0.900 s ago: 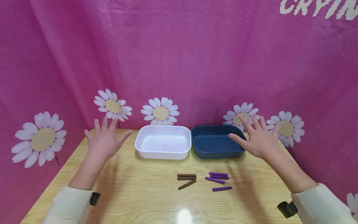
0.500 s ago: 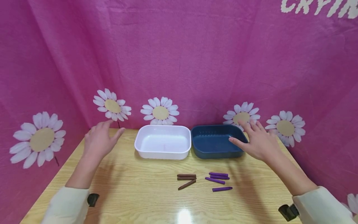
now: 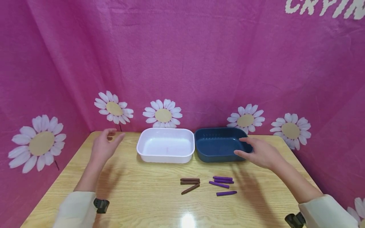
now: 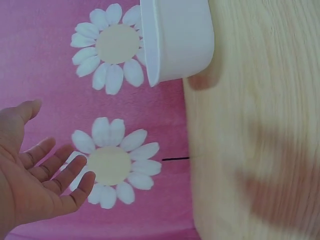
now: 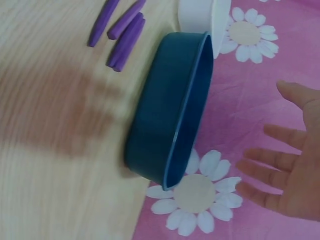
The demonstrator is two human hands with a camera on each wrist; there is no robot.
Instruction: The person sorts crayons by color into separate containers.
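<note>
My left hand hovers over the table's left side, left of the white tray, its fingers relaxed and nothing in them. In the left wrist view the palm and loosely bent fingers show with no object. My right hand hangs over the right end of the dark blue tray, thumb and fingers apart, holding nothing. Three brown crayons lie in front of the white tray. Several purple crayons lie in front of the blue tray, one set a little nearer to me.
Both trays stand side by side at the back of the wooden table, in front of a pink cloth with white daisies. Black wrist cameras sit at the sleeve cuffs. A bright reflection lies at the table's front middle.
Both hands have lowered from a spread-finger pose, and their fingers are now more bent and closer together. The trays and crayons have stayed in place.
</note>
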